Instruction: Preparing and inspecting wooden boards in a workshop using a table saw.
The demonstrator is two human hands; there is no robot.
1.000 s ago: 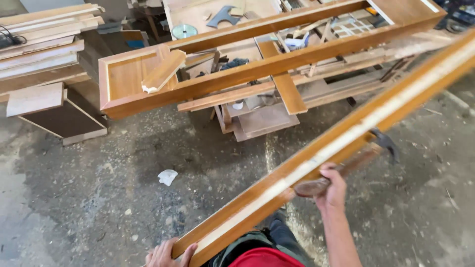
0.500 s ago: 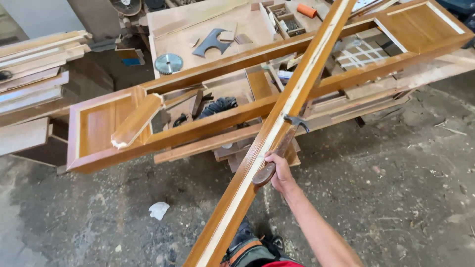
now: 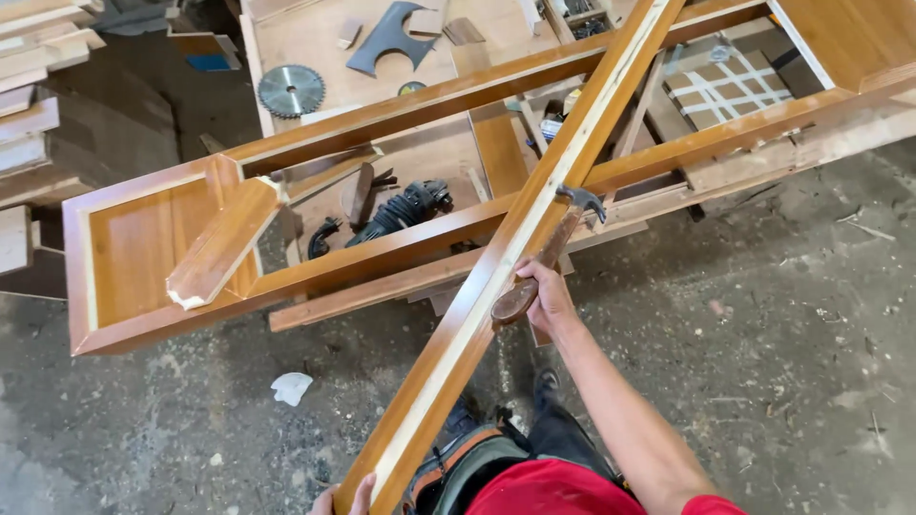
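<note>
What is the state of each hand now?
Left hand: gripping the long wooden beam at its near end.
Right hand: closed on the hammer.

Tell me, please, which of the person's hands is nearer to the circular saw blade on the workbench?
Right. The right hand, holding the hammer, sits mid-frame below the saw blade. The left hand grips the long plank at the bottom edge, farther away.
</note>
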